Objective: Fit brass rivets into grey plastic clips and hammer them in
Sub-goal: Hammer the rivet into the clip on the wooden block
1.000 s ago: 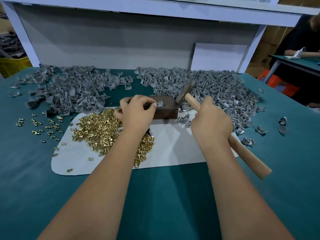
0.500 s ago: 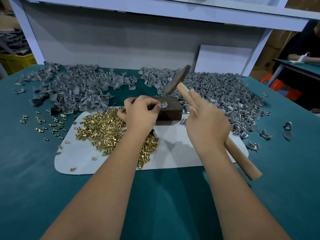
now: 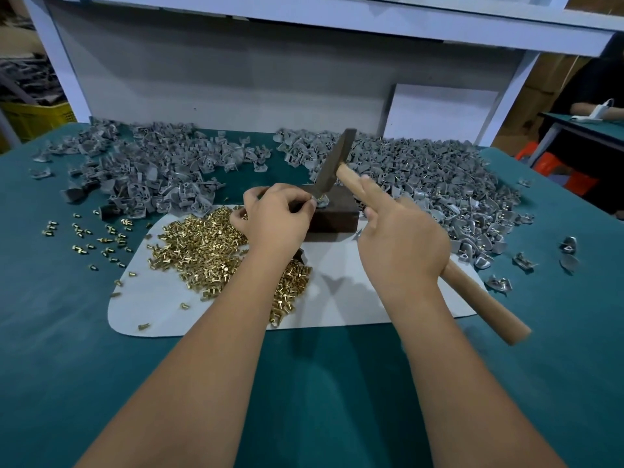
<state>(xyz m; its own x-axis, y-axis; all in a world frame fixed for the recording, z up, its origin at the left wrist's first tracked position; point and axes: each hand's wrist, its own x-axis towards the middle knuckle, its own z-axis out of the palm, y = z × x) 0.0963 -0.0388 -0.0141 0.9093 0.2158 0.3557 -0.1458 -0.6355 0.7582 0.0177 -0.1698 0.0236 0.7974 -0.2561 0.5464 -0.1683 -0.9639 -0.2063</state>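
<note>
Striking clip (image 3: 320, 199) (on block (image 3: 334, 211)) with hammer (image 3: 332, 163).

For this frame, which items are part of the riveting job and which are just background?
In use:
- hammer, gripped by right hand
- clip on the dark block, held by left hand
- brass rivets on the white mat
- grey clip piles

Just lying about:
- yellow crate
- white board
- orange stool
</note>
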